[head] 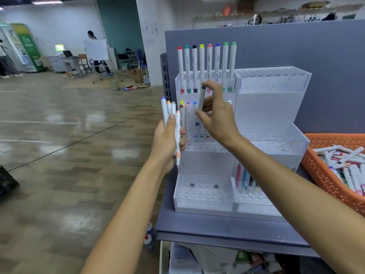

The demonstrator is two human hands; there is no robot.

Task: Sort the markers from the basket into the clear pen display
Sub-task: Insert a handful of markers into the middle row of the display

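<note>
Basket sits right of display — right hand partly covers second-row markers.

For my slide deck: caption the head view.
Right hand pinches a blue-capped marker at the clear pen display; left hand grips four more markers.

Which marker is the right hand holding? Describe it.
Start at the clear pen display. In front of its left half, the right hand pinches a white marker. Unlike the slotted markers, it sits in no hole, dark-blue cap up.
</note>
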